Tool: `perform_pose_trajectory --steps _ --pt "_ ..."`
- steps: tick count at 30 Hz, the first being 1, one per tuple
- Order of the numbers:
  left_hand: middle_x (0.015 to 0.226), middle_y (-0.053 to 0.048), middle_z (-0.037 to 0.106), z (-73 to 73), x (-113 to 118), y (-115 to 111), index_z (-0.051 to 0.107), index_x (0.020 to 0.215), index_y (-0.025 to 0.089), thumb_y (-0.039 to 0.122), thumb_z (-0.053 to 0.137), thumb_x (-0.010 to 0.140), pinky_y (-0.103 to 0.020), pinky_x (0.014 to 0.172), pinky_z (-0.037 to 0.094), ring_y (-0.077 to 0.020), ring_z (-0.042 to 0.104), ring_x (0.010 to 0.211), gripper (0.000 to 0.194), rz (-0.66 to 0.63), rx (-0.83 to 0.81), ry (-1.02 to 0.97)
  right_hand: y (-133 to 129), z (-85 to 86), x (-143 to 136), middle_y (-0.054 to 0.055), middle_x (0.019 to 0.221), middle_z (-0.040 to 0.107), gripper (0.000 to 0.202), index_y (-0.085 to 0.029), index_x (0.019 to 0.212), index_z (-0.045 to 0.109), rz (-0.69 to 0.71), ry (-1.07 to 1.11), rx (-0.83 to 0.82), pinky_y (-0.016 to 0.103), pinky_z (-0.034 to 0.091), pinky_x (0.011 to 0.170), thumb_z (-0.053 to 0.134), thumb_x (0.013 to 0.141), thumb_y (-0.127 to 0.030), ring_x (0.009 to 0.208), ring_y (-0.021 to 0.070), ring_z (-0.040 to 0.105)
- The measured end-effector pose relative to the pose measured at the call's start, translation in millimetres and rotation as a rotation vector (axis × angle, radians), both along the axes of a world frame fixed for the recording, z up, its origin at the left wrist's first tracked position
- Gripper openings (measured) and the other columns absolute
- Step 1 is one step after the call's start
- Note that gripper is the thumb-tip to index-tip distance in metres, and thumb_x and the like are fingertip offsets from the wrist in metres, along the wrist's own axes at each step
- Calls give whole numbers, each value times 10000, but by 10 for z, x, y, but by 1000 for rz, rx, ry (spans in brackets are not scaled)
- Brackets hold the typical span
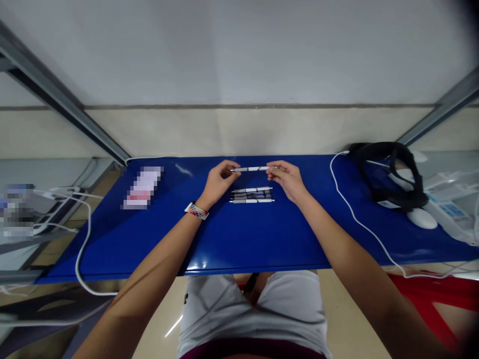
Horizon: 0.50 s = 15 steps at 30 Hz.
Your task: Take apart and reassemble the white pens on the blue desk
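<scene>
A white and grey pen lies level between my two hands, toward the back of the blue tabletop. My left hand pinches its grey tip end between thumb and fingers. At the other end, my right hand grips the white barrel with thumb and fingertips. Just in front of the held pen, several similar pens rest side by side, all with their tips to the left. Whether the held pen touches the tabletop, I cannot tell.
A pixelated phone-like item lies at the left. On the right sit a black headset with straps, a white rounded controller-like object and clear plastic packaging. A white cable runs down the right side. Grey metal posts frame the table.
</scene>
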<state>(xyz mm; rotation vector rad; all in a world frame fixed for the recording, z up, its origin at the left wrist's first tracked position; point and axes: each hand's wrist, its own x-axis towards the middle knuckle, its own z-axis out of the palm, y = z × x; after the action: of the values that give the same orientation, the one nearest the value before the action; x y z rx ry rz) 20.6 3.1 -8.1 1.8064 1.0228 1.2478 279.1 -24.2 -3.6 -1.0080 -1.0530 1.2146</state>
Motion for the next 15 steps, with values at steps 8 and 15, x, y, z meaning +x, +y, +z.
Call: perform_pose_trajectory --steps 8,15 --pt "789 -10 695 -17 -9 22 769 1122 225 485 792 930 -306 728 479 -168 629 728 325 0 -44 -28 6 -6 5 35 829 753 344 -235 938 823 -1 6 0 377 596 804 959 693 -434 766 174 675" --pt "791 -30 719 -6 -1 9 769 933 207 508 742 953 -309 726 472 -179 631 740 302 2 -45 -2 6 -13 8 36 838 746 343 -236 943 816 -10 -17 -7 391 601 811 946 702 -443 771 180 669"
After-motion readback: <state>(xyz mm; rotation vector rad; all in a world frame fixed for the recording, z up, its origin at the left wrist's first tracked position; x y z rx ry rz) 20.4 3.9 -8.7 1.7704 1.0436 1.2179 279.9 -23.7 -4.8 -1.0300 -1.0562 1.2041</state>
